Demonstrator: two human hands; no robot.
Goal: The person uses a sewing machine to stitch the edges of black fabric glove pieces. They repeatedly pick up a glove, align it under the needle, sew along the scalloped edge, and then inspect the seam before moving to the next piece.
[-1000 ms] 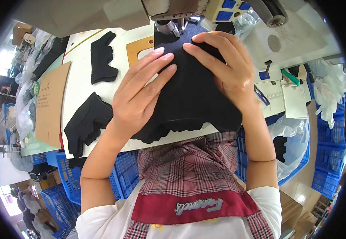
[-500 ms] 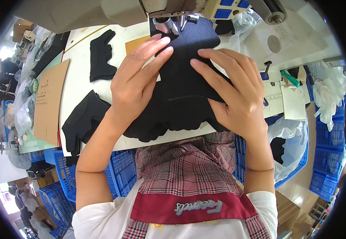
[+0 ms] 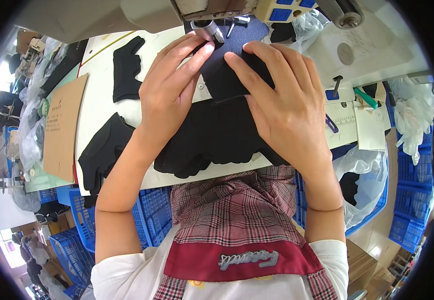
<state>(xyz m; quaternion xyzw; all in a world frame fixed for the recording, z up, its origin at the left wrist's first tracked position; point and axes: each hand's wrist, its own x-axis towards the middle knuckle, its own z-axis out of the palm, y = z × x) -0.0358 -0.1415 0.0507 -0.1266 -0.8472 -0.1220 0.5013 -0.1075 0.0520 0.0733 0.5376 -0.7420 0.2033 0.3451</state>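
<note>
Both hands lie flat with fingers spread, gripping nothing: the left hand [image 3: 169,95] and right hand [image 3: 282,107] press the dark fabric piece [image 3: 227,75] onto the white counter [image 3: 97,105]. Its long axis runs away from the person toward the sewing machine's presser foot [image 3: 209,30], just beyond the left fingertips [image 3: 202,47]; stacked black fabric [image 3: 212,140] crowds the near edge

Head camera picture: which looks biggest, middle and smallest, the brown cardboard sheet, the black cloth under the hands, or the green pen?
1. Black cloth
2. Brown cardboard sheet, though it lies farther off, so these two are unsure
3. Green pen, plainly smallest
</note>
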